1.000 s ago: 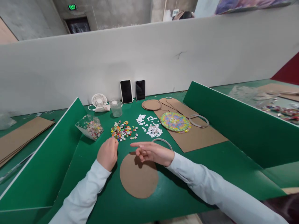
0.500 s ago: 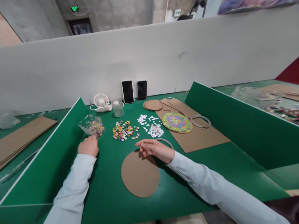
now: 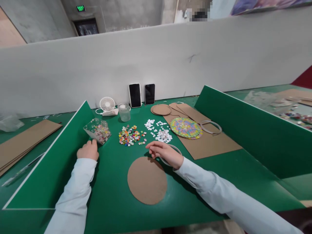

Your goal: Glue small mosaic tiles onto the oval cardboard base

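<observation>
My left hand (image 3: 88,150) rests at the near edge of a clear plastic container (image 3: 89,130) of small mosaic tiles. Its fingers are bent and their tips hidden, so I cannot tell whether they grip anything. Over the far edge of a round cardboard disc (image 3: 147,182) hovers my right hand (image 3: 166,154), index finger stretched out and the others loosely curled, with nothing visible in it. Partly behind that hand lies a pale ring (image 3: 175,148). Beyond the hands are a pile of colourful tiles (image 3: 129,136) and white tiles (image 3: 163,136) in loose heaps.
A tile-covered disc (image 3: 186,127) and another ring (image 3: 211,123) lie on a cardboard sheet (image 3: 209,146) at right. Cardboard discs (image 3: 161,109), a cup (image 3: 124,113), a small fan (image 3: 107,104) and two phones (image 3: 135,96) stand behind. Green dividers (image 3: 234,120) flank the table.
My left hand has shifted slightly left and towards me along the container. My right hand has moved a little to the right. The view has shifted slightly.
</observation>
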Available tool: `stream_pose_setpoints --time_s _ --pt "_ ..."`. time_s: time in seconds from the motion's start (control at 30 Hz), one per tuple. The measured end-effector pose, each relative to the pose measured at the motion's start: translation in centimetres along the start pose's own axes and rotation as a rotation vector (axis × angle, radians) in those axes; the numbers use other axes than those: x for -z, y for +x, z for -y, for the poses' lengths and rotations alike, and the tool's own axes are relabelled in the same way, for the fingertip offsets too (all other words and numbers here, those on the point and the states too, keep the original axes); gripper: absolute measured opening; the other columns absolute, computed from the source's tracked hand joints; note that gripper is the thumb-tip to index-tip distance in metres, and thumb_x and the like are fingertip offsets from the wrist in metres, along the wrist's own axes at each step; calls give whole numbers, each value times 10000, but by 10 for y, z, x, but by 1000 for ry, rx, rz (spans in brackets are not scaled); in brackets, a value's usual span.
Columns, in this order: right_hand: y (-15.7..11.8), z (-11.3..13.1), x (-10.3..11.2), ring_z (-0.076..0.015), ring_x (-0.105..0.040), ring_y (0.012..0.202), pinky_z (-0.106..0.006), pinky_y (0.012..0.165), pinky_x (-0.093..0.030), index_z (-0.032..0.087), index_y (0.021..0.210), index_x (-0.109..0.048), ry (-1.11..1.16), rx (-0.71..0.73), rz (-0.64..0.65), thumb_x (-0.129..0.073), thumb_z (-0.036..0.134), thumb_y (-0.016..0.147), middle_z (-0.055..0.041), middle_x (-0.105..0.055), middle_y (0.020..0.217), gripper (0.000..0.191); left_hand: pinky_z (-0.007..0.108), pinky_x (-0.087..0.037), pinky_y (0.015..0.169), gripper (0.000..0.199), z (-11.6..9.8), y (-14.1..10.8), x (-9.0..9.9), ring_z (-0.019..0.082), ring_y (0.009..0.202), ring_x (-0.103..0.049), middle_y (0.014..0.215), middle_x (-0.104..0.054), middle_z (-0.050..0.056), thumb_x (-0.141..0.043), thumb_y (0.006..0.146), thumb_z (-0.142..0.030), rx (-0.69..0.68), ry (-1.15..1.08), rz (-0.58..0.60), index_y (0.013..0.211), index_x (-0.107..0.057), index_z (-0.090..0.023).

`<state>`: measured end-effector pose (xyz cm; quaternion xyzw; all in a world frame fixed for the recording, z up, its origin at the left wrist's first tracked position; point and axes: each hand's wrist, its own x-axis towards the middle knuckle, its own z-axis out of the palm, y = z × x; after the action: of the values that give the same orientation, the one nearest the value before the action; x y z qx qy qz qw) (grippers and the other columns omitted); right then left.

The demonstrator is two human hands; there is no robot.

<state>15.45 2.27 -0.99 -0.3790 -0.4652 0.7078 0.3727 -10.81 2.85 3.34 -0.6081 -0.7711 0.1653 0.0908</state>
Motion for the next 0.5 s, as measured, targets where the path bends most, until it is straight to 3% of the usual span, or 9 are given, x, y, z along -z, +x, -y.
stream_pose_setpoints --time_s 0.17,0.33,0.5 --pt "4 -5 2 -51 -422 468 -198 486 -350 140 721 -521 -196 131 -52 -493 268 646 45 -467 551 151 317 -393 598 276 -1 -1 2 259 863 -521 950 -531 168 -316 757 -211 -11 12 -10 895 -527 -96" --pt "4 -4 0 -81 -434 503 -213 499 -359 155 641 -488 -549 298 -141 -440 228 701 34 -460 544 106 320 -397 604 329 -4 -3 5 249 815 -549 913 -567 136 -258 786 -261 -31 -16 12 823 -556 -127" --pt "2 -5 0 -130 -479 616 -259 581 -387 161 672 -523 -984 490 -190 -384 216 767 -24 -521 642 177 293 -407 579 282 -10 -5 2 213 745 -563 848 -582 82 -263 793 -279 -214 -62 -29 824 -518 -162"
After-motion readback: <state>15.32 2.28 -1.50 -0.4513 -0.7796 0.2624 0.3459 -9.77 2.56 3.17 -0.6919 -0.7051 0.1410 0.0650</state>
